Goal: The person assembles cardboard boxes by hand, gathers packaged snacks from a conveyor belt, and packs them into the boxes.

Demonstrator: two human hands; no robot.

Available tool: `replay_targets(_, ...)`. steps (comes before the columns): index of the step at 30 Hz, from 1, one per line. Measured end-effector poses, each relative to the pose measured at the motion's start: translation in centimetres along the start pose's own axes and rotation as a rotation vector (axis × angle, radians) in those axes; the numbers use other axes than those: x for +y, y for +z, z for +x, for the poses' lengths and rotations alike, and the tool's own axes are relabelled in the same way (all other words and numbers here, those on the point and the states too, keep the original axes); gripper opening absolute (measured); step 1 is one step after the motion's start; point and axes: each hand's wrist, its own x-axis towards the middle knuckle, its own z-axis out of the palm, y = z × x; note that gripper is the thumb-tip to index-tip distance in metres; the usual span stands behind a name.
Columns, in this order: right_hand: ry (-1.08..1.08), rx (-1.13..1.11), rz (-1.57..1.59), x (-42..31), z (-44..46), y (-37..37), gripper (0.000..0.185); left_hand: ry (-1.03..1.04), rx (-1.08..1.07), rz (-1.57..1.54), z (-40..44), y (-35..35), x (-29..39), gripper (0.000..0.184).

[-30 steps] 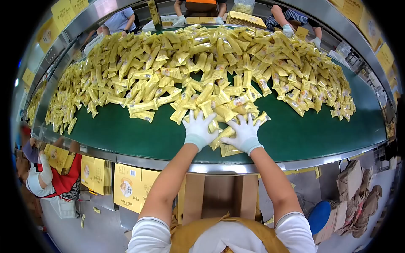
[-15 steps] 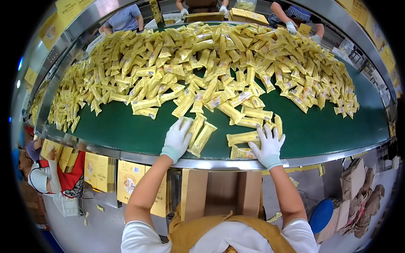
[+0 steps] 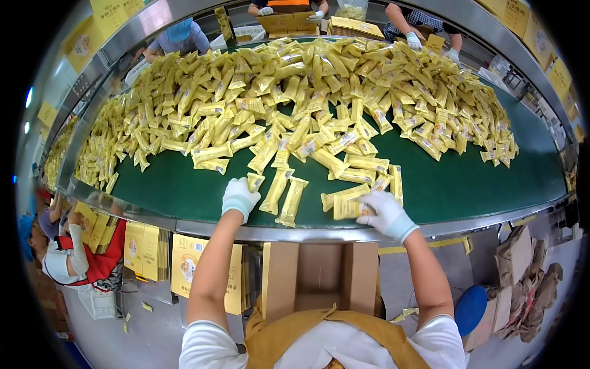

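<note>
My left hand (image 3: pixel 241 198), in a white glove, is closed near the belt's front edge, with the end of a yellow snack packet (image 3: pixel 255 181) sticking out past its fingers. Just right of it, two more packets (image 3: pixel 293 202) lie side by side, slanting away from me. My gloved right hand (image 3: pixel 386 212) has its fingers and thumb on the right end of a crosswise packet (image 3: pixel 346 208). Another packet lies partly beneath that one, and an upright packet (image 3: pixel 396 184) stands beyond the fingers. A large heap of the same packets (image 3: pixel 295 92) covers the far side.
The green belt (image 3: pixel 184 197) has a metal front rail (image 3: pixel 319 234). Below it, an open carton (image 3: pixel 319 277) sits against my apron. Flat yellow cartons (image 3: pixel 187 264) stand at left, a blue stool (image 3: pixel 469 310) at right. Several people work around the belt.
My left hand has shifted left, away from the two slanted packets, with a packet end now showing in it. My right hand has drawn lower, onto the crosswise packet.
</note>
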Motion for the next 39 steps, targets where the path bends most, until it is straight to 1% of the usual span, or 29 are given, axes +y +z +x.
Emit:
replay_targets(1,0.005,0.082,0.026,0.0,0.6,-0.4,0.037,-0.032,0.038,-0.055,-0.8,-1.1,0.6,0.047)
replay_targets(2,0.022,0.114,0.036,-0.3,1.6,-0.5,0.037,-0.032,0.117,-0.163,-1.9,-1.6,2.0,0.047)
replay_targets(3,0.013,0.044,-0.026,-0.1,2.6,0.0,0.036,0.005,0.149,-0.170,-2.1,-1.3,3.1,0.045)
replay_targets(5,-0.005,-0.101,-0.156,1.4,4.5,2.5,0.034,0.025,0.077,-0.052,-1.9,0.7,5.1,0.046)
replay_targets(6,-0.001,-0.198,-0.238,1.9,5.5,3.9,0.031,-0.030,0.047,-0.016,-2.4,1.3,6.7,0.047)
replay_targets(7,0.020,-0.227,-0.280,1.5,6.1,3.9,0.034,-0.074,0.010,0.037,-2.3,2.3,7.3,0.049)
replay_targets(9,0.070,-0.286,-0.361,1.3,6.9,3.7,0.041,-0.094,-0.014,0.025,-0.3,3.5,6.2,0.049)
replay_targets(11,0.008,-0.172,-0.312,2.0,6.6,2.1,0.037,-0.094,-0.133,-0.099,-0.1,1.3,5.8,0.048)
replay_targets(13,-0.030,-0.044,-0.236,1.6,5.9,-2.1,0.029,-0.038,-0.012,-0.116,-0.5,0.4,5.7,0.047)
replay_targets(15,0.024,-0.175,-0.304,2.6,5.5,-5.1,0.031,0.007,-0.143,-0.194,-1.8,-1.6,7.4,0.048)
replay_targets(16,0.024,-0.310,-0.427,4.4,5.4,-5.0,0.030,0.019,-0.137,-0.125,-2.3,-1.0,8.3,0.049)
replay_targets(18,-0.045,-0.242,-0.446,7.7,4.1,-1.9,0.027,0.019,-0.142,0.045,-3.2,1.2,10.3,0.054)
replay_targets(19,-0.078,-0.209,-0.457,8.0,3.7,-1.4,0.026,0.019,-0.220,0.125,-4.4,0.4,11.8,0.055)
replay_targets(21,-0.084,-0.171,-0.465,8.7,3.1,-1.2,0.027,0.022,-0.238,0.171,-4.5,0.4,12.9,0.050)
replay_targets(23,-0.069,-0.168,-0.505,8.7,2.7,-0.5,0.030,0.066,-0.207,0.195,-4.3,1.2,12.6,0.044)
replay_targets(26,0.166,-0.161,-0.382,5.1,2.7,-0.7,0.033,0.179,-0.183,0.274,-2.9,1.1,11.6,0.036)
replay_targets(27,0.124,-0.056,-0.374,4.0,2.4,-0.6,0.032,0.226,-0.185,0.308,-2.5,1.1,11.1,0.033)
replay_targets(28,0.061,0.013,-0.474,3.7,2.4,0.4,0.031,0.295,-0.066,0.348,-2.2,1.1,10.4,0.030)
replay_targets(29,-0.001,0.083,-0.573,3.9,2.3,1.7,0.031,0.363,-0.001,0.421,-2.0,1.0,9.8,0.031)
replay_targets(31,-0.021,0.151,-0.633,4.7,1.6,4.7,0.041,0.519,0.017,0.472,-1.2,1.9,7.4,0.047)
replay_targets(32,-0.031,0.186,-0.666,5.0,1.0,5.9,0.046,0.580,0.059,0.454,-1.3,2.5,6.6,0.056)
replay_targets(34,-0.046,0.184,-0.536,2.1,-0.6,3.5,0.059,0.700,0.150,0.412,-2.5,3.3,5.5,0.076)
replay_targets(35,-0.052,0.181,-0.471,0.9,-1.4,2.8,0.066,0.677,0.056,0.398,-2.9,4.2,5.1,0.101)
replay_targets(36,-0.035,0.076,-0.524,0.8,-2.2,3.1,0.084,0.684,0.079,0.353,-3.7,4.2,5.1,0.103)
replay_targets(37,-0.043,0.082,-0.498,1.2,-2.3,3.0,0.085,0.691,0.104,0.306,-4.2,4.0,5.2,0.105)
replay_targets(39,-0.059,0.095,-0.441,1.4,-2.4,2.7,0.087,0.527,0.040,0.211,-4.1,2.8,6.0,0.105)
